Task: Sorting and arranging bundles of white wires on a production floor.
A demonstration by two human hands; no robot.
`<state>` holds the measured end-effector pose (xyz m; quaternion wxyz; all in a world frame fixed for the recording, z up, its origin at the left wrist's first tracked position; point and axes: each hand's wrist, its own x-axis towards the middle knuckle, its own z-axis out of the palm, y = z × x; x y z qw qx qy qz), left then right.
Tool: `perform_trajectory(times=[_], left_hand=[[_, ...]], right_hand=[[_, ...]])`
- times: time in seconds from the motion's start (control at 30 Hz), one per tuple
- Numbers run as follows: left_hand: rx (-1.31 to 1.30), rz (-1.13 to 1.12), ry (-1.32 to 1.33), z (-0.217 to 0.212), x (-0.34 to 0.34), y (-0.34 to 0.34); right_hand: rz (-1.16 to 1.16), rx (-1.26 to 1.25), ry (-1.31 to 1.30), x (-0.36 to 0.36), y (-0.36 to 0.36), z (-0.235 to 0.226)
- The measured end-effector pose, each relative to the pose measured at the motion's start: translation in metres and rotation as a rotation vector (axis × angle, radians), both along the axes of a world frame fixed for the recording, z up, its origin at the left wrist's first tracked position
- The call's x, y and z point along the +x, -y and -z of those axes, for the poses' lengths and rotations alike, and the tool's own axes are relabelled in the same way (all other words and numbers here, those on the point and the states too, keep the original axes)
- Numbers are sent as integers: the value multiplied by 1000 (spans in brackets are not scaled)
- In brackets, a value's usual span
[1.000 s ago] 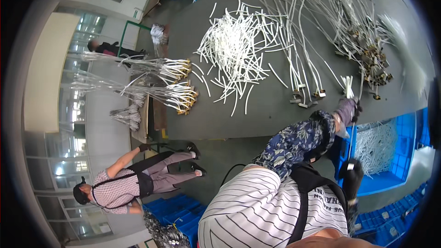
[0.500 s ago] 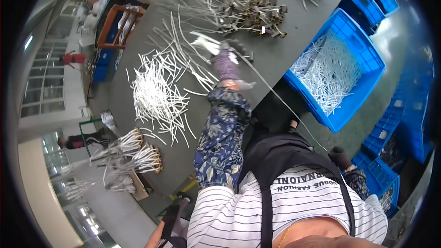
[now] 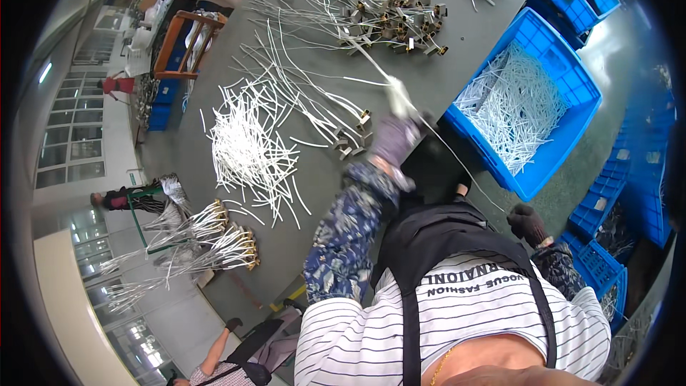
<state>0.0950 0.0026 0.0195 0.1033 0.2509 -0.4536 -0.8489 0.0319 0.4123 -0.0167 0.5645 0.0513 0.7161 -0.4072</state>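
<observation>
Item 1, nearest: my right hand (image 3: 527,223), dark glove, low by the hip, fingers closed round the near end of a thin white wire (image 3: 457,161); forearm in floral sleeve bent down beside the apron.

Item 2: the wire runs taut from that hand up to my left hand (image 3: 395,139), grey glove, clenched on it at the table (image 3: 457,43) edge; left arm stretched fwd, elbow half bent.

Item 3, handling note: I judge best to keep both grips firm and the wire straight, clear of the blue crate (image 3: 550,164) rim on the right.

Item 4, further: loose white wire pile (image 3: 246,146); then brass-tipped wires (image 3: 393,21) at the far side.
</observation>
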Motion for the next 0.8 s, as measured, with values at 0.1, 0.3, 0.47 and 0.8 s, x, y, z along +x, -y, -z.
perform_trajectory(times=[0.1, 0.3, 0.47, 0.8], left_hand=[[-190, 118, 236, -35, 7, -43], [-217, -564, 285, -66, 36, 60], [-258, -308, 496, -16, 39, 20], [-659, -169, 646, -35, 73, 113]], right_hand=[[-15, -32, -23, -6, 37, -17], [-242, -154, -199, -19, 131, -48], [-482, -417, -413, -19, 306, -119], [-669, -59, -1699, -144, 416, -35]])
